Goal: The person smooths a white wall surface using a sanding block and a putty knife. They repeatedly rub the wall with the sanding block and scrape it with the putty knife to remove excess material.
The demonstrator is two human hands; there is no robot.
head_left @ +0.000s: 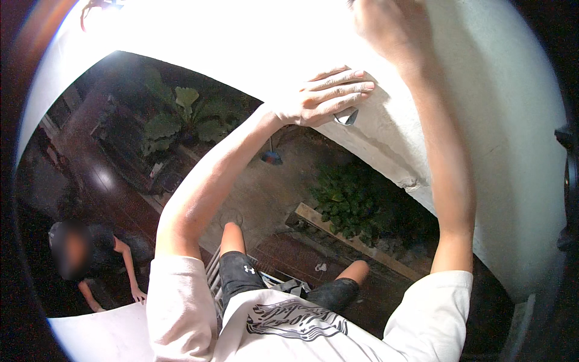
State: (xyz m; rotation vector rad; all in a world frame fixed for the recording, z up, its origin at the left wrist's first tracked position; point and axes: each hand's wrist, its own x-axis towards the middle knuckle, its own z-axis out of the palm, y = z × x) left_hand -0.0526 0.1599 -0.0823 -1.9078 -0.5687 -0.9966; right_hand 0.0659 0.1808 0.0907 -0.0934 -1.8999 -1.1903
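Note:
Overhead, my left hand (335, 93) lies against the bright white surface (259, 36) near its lower edge, fingers stretched toward the right. A small grey flat piece (346, 116) sticks out from under those fingers, held against the palm; its exact kind is not clear. My right hand (392, 30) is raised higher, at the top of the picture, close to the same surface. Motion blur, glare and the picture's edge hide its fingers and anything in them. White dust coats the left fingers. A chipped, rough patch (411, 182) shows on the surface's edge between my arms.
Far below lies a paved yard with leafy plants (347, 202), a low planter edge (362, 241) and a blue broom head (271, 157). Metal ladder bars (214, 271) show beside my legs. At lower left another person (99, 253) leans over a white panel (105, 335).

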